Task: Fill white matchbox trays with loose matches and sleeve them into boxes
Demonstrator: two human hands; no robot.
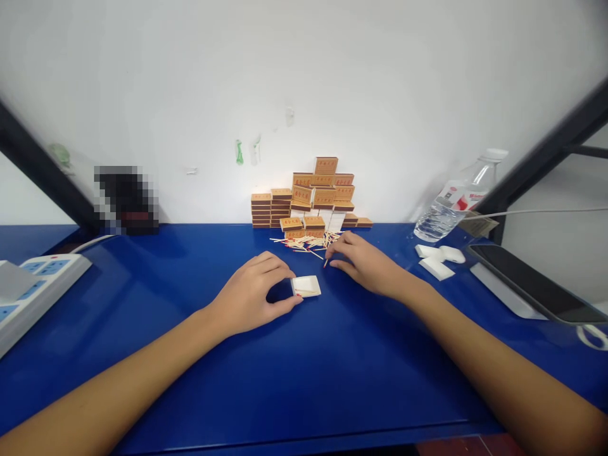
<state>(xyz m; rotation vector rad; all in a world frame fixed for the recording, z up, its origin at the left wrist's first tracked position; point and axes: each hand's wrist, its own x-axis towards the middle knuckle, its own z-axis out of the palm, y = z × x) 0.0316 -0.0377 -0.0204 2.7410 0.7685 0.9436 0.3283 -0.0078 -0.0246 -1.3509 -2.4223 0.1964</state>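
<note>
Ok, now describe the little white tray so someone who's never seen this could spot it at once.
On the blue table, look just in front of the loose match pile. There the left hand holds a small white tray by one end. Unlike the printed matchboxes stacked behind, it lies open, with matches along its near side.

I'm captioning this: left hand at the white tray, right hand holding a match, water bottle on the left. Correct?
Wrong side: the head view shows the water bottle on the right. Left hand at the white tray, right hand holding a match: correct.
</note>
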